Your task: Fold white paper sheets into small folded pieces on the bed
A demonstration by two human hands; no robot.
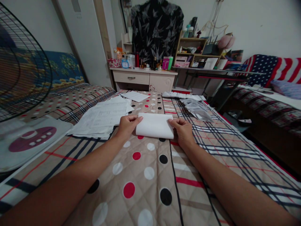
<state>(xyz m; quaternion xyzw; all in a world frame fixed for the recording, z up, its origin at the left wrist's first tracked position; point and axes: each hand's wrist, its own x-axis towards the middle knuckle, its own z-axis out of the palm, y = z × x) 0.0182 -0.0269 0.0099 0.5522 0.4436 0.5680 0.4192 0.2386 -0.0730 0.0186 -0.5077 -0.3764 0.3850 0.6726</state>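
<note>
A sheet of white paper (pixel 155 127), bent over on itself with a rounded fold toward me, is held just above the quilted bedspread (pixel 150 172). My left hand (pixel 128 125) pinches its left edge, thumb on top. At the opposite edge, my right hand (pixel 183 128) grips the paper between thumb and fingers. To the left lies a pile of written sheets (pixel 101 116), close to my left hand. Beyond it rests another white sheet (pixel 135 96). A fanned stack of silvery-grey flat pieces (pixel 197 110) lies past my right hand.
A fan (pixel 21 62) stands at the left, above its white base with a purple panel (pixel 33 138). A long white folded strip (pixel 183 95) lies near the bed's far end. Behind are a drawer unit (pixel 131 78) and a small shelf (pixel 191 47) with bottles and boxes.
</note>
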